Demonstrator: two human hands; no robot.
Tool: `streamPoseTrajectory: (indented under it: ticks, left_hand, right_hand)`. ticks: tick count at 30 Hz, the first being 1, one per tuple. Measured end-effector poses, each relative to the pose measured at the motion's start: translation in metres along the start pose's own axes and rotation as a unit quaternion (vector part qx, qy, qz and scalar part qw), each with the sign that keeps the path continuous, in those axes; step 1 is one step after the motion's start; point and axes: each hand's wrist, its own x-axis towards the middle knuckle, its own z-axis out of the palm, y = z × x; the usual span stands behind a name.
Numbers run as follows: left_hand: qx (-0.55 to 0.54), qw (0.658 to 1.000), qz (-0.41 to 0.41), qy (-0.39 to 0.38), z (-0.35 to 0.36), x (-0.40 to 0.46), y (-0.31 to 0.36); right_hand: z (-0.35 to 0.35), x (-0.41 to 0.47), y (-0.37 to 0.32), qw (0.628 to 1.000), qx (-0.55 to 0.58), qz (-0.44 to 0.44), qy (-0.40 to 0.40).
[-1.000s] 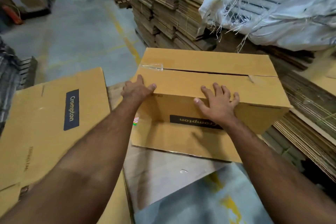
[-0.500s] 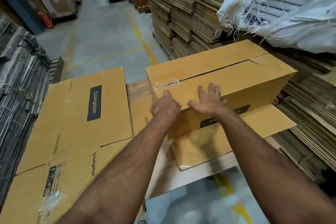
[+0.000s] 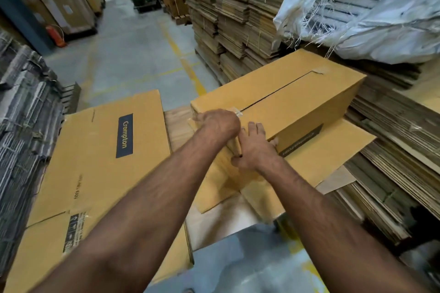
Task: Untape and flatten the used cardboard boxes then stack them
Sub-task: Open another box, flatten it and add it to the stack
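A: Quick one. Where's the box [image 3: 281, 102]?

B: Still assembled, top flaps down with an open seam along the top. It sits on a flattened sheet [image 3: 328, 157] on the low cardboard pile [image 3: 392, 197], toward the pile's near-left corner.

A: Long axis?

B: Runs from the near end at the hands away to the far right, toward the white sack [image 3: 371, 14]. So the hands are at one short end, not along the long side.

A: Hands?

B: Left hand [image 3: 220, 122] is on the near top corner, right at the clear tape scrap [image 3: 238, 113] where the seam ends. Fingers curled over the edge; whether it's actually pinching the tape, can't tell, blurred. Right hand [image 3: 256, 147] lies flat, fingers straight, pressing the near side wall just below that corner. The two hands almost touch.

A: Nearer hand for the tape?

B: Left. My guess: right steadies, left peels along the seam.

A: Done pile?

B: Flattened Crompton box [image 3: 100, 150] lies left of it, just beside.
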Motion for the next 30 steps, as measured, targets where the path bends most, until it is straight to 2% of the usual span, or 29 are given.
streamPoseTrajectory:
  ticks: [3, 5, 11, 19, 26, 28, 30]
  left_hand:
    - [-0.07, 0.992, 0.031, 0.099, -0.003, 0.023, -0.013]
    - [-0.088, 0.989, 0.032, 0.118, 0.007, 0.04, -0.022]
    - [-0.134, 0.99, 0.021, 0.025, 0.052, 0.067, -0.049]
    - [-0.149, 0.989, -0.014, 0.008, 0.052, 0.059, -0.045]
    - [-0.13, 0.991, -0.003, 0.026, 0.06, 0.044, 0.005]
    - [-0.132, 0.991, 0.014, 0.018, 0.068, 0.041, 0.014]
    - [-0.166, 0.985, 0.043, 0.0, 0.074, 0.039, 0.011]
  right_hand:
    - [0.001, -0.017, 0.012, 0.999, -0.007, -0.036, 0.0]
    - [-0.001, -0.031, 0.025, 0.998, -0.017, -0.054, -0.022]
    - [0.0, -0.055, 0.056, 0.993, 0.003, -0.109, -0.049]
    - [-0.012, -0.044, 0.077, 0.985, 0.059, -0.121, -0.105]
    - [-0.048, -0.045, 0.126, 0.987, 0.008, -0.063, -0.148]
    - [-0.055, -0.039, 0.127, 0.992, 0.082, -0.017, -0.092]
    - [-0.054, -0.028, 0.118, 0.994, 0.103, 0.014, 0.02]
